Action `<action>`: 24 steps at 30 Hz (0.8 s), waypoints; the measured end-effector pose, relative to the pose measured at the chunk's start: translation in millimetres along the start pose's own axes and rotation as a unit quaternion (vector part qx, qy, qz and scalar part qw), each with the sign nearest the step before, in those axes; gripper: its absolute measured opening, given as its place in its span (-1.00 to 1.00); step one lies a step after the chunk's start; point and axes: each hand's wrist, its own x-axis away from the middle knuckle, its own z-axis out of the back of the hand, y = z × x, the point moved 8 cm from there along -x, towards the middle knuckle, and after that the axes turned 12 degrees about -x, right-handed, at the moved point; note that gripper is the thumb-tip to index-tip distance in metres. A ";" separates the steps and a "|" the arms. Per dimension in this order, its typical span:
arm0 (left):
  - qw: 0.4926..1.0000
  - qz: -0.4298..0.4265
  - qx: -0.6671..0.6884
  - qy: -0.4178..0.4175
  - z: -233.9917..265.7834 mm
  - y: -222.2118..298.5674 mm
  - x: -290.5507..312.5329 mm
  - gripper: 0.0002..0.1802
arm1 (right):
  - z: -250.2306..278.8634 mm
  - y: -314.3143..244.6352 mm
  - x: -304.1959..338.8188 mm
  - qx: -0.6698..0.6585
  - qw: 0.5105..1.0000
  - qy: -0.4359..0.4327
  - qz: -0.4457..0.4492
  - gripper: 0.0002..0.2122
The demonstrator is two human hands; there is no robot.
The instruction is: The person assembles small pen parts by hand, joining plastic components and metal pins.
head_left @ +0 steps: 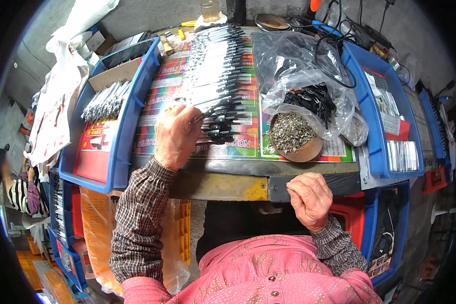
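Note:
A long stack of white-and-black pens point(213, 71) lies crosswise on a colourful printed sheet in the middle of the bench. At the near left end of the stack, my left hand point(175, 134) has its fingers closed on a pen, mostly hidden by the fingers. My right hand point(310, 200) hovers at the bench's front edge, fingers curled together; what they pinch, if anything, is too small to make out. Beyond it stands a round bowl point(309, 151) of small metal pen tips point(291, 131). Behind the bowl, an opened clear plastic bag point(273, 55) holds black plastic parts point(314, 101).
A blue tray point(119, 147) with pen parts stands at the left, another blue tray point(375, 147) at the right. Black cables point(334, 35) tangle at the back right. An orange crate point(96, 218) sits below the bench. A person point(23, 190) is at the far left.

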 end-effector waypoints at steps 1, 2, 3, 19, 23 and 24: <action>0.999 -0.020 -0.025 0.001 0.6 2.3 -3.0 -0.86 | 0.2 -0.5 -0.3 0.000 1.000 0.001 0.001 -0.77; 0.999 -0.020 -0.025 0.001 0.8 1.9 -6.5 -0.86 | -0.1 -0.3 -0.2 0.000 1.000 0.001 0.001 -0.77; 0.998 -0.048 -0.031 0.002 1.0 6.1 -10.1 -0.85 | -0.6 -0.2 0.0 0.001 1.000 0.000 0.002 -0.77; 0.988 -0.134 -0.040 -0.064 -19.0 20.9 -28.3 -0.84 | -1.0 -2.2 -1.6 0.010 1.000 -0.003 0.016 -0.78; 0.987 -0.146 -0.019 -0.060 -18.1 20.2 -26.8 -0.82 | -1.4 -2.0 -1.1 0.008 1.000 -0.001 0.015 -0.78; 0.987 -0.145 -0.020 -0.060 -17.2 20.4 -26.4 -0.82 | -1.5 -2.5 -1.3 0.009 1.000 0.000 0.018 -0.77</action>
